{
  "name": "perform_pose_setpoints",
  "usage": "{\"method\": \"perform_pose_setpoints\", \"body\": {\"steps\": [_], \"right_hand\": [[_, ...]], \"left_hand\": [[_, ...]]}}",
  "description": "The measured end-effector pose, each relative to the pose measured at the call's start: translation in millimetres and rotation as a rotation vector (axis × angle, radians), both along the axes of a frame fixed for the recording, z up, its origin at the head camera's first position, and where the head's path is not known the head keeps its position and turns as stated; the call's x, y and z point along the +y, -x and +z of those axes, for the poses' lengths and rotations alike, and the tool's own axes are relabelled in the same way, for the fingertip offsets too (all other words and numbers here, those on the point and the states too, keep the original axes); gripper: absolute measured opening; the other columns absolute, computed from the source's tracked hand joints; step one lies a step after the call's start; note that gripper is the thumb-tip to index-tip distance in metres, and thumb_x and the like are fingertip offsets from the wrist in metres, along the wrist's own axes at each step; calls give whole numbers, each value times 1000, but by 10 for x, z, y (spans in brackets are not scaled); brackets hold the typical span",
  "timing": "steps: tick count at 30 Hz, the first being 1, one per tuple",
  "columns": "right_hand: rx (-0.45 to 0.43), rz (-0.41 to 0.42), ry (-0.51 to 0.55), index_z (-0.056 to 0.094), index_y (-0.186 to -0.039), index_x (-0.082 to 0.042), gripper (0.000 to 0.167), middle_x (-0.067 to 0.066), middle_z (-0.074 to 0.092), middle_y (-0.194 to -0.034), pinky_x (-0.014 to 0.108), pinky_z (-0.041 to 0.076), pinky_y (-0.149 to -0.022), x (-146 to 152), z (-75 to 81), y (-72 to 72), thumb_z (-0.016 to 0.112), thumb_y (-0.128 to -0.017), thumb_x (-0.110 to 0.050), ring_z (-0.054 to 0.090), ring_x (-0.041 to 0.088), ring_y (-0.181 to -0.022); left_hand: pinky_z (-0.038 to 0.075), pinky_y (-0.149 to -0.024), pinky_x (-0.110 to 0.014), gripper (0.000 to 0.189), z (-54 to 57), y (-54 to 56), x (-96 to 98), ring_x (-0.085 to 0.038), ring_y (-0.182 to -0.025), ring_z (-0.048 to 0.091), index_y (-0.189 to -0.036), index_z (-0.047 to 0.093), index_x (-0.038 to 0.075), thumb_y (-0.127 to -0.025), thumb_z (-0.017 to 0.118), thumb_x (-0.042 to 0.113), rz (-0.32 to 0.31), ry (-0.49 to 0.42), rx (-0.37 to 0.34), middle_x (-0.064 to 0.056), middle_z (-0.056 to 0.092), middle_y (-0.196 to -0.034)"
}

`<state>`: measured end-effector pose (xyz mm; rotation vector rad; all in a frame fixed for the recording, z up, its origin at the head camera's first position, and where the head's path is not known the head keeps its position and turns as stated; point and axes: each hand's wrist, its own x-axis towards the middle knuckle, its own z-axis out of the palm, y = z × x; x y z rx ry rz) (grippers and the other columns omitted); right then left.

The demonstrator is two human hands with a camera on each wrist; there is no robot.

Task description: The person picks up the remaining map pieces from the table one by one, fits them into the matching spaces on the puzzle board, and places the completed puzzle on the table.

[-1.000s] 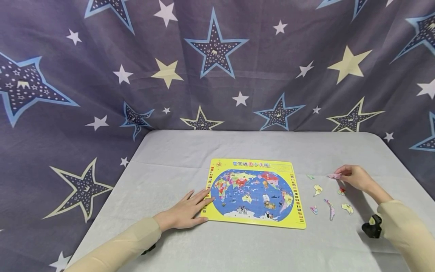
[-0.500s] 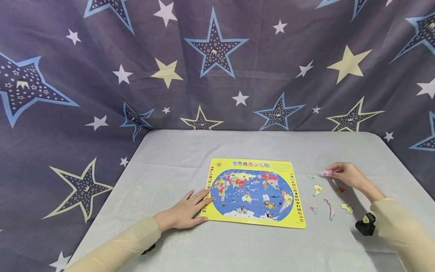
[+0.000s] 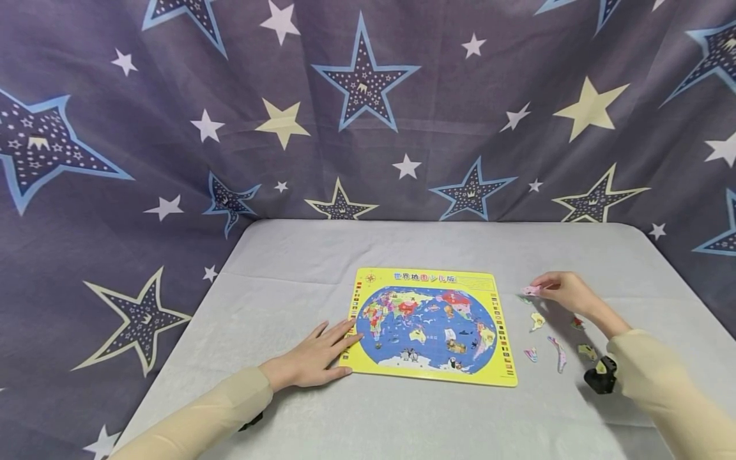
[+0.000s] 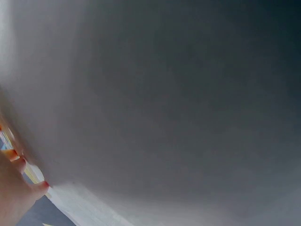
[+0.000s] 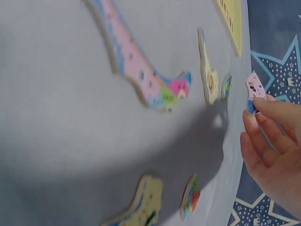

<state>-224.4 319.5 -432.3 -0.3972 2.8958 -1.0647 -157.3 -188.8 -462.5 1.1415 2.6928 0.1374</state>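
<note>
Right hand (image 3: 569, 294) pinching small pink-and-blue flat map piece (image 5: 254, 88) by one end, likely so outline stays clear; piece raised right of yellow-bordered rectangular world-map board (image 3: 397, 338). Left hand (image 3: 313, 358) unclenched, resting on board's edge (steadying it, probably).

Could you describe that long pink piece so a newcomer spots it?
On the gray table, find the yellow-bordered map board. To its right, in the closest row of loose pieces, lies the long pink piece. It is far longer and thinner than its neighbors: the small piece on its left and the yellow piece on its right.
</note>
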Motion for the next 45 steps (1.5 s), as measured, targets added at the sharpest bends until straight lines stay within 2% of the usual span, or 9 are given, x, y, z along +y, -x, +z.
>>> {"method": "perform_pose_setpoints", "body": {"steps": [8, 17, 24, 30, 37, 45], "right_hand": [[-23, 30, 15, 62, -98, 10, 20, 22, 62, -92, 22, 48, -61, -133, -7, 37, 57, -82, 1, 59, 23, -77], [-26, 61, 35, 63, -95, 9, 19, 18, 63, -85, 24, 47, -56, -332, -14, 77, 57, -78, 4, 58, 20, -71], [-21, 82, 39, 65, -92, 7, 17, 15, 64, -83, 22, 46, -60, -483, -38, 104, 61, -76, 3, 57, 17, -71], [-57, 81, 49, 66, -91, 6, 16, 17, 64, -88, 22, 47, -63, -604, -49, 100, 62, -77, 1, 57, 17, -74], [-100, 98, 90, 66, -90, 6, 15, 16, 64, -87, 22, 46, -60, -725, -75, 117, 64, -76, 0, 56, 13, -69], [-130, 134, 114, 66, -91, 5, 17, 13, 65, -85, 24, 46, -59, -805, -85, 119, 64, -75, 0, 55, 16, -70]], "left_hand": [[10, -105, -48, 65, -9, -1, 0, -18, -135, 8, -143, 18, 21, -89, 30, 56, 2, -7, 3, -4, 6, -149], [10, -105, -49, 65, -4, 4, 7, -18, -135, 8, -143, 18, 21, -89, 31, 56, 4, -7, 1, -4, 6, -149], [9, -106, -48, 65, 10, 6, 14, -18, -135, 7, -143, 17, 22, -89, 32, 55, 7, 8, -5, -4, 5, -149], [11, -105, -49, 65, 6, 7, 12, -20, -135, 10, -143, 19, 20, -89, 34, 54, -2, -8, 10, -6, 8, -149], [12, -104, -50, 65, 4, 6, 8, -21, -134, 12, -142, 21, 19, -89, 33, 54, -7, -20, 10, -7, 10, -148], [11, -105, -49, 65, 5, 3, 8, -20, -135, 10, -143, 19, 21, -89, 32, 55, 2, -5, 3, -5, 8, -149]]}}
